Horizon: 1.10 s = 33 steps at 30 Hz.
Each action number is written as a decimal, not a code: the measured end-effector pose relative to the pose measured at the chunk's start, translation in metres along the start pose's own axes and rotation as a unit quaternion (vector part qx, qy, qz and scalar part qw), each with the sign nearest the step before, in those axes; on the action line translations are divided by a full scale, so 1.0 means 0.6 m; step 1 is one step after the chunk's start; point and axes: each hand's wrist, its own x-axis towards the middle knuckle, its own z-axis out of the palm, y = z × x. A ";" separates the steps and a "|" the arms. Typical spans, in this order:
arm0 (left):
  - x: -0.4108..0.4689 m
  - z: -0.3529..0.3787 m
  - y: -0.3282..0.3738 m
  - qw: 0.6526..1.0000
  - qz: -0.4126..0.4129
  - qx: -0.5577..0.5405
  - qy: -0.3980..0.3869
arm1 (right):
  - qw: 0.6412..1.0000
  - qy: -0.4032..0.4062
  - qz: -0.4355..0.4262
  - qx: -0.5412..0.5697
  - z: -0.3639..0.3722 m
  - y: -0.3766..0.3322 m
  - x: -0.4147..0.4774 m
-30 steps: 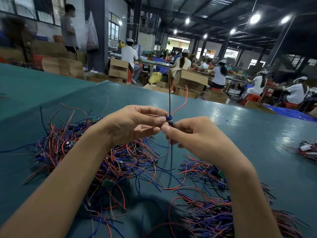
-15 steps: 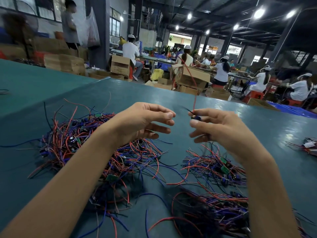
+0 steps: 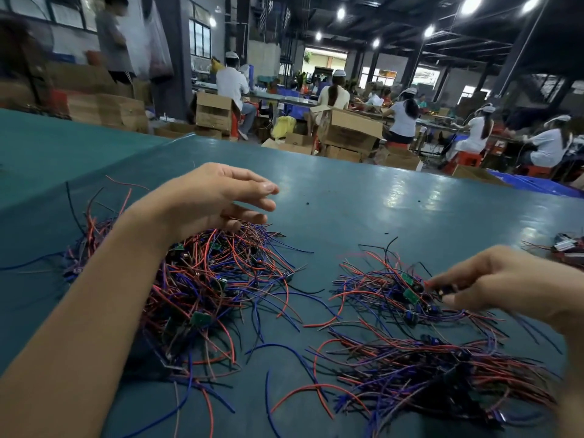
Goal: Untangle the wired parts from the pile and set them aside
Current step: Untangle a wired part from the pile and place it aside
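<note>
Seen from the head, the left hand (image 3: 215, 202) hovers, fingers relaxed, over the large tangled pile of red, blue and black wired parts (image 3: 205, 279) on the teal table (image 3: 363, 200), while the right hand (image 3: 502, 279), well apart, pinches a small dark wired part (image 3: 442, 290) at the smaller wire heap (image 3: 379, 289).

- The tangled pile (image 3: 215, 279): red, blue and black wires with small green boards, heaped below my left hand (image 3: 218, 197).
- A looser bunch (image 3: 379, 289) lies apart on the right.
- A small dark part (image 3: 444, 290), pinched in my right hand (image 3: 493, 282), sits at that bunch's edge.
</note>
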 end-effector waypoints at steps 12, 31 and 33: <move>0.018 -0.067 -0.081 0.885 -0.117 0.450 0.019 | 0.971 -0.074 -0.012 -0.228 0.084 0.070 -0.005; 0.044 0.003 -0.100 0.804 -0.187 0.562 -0.045 | 0.964 -0.107 -0.245 -0.013 0.038 -0.157 0.000; 0.045 0.006 -0.099 0.794 -0.194 0.575 -0.033 | 0.970 -0.081 -0.222 -0.049 0.043 -0.155 0.017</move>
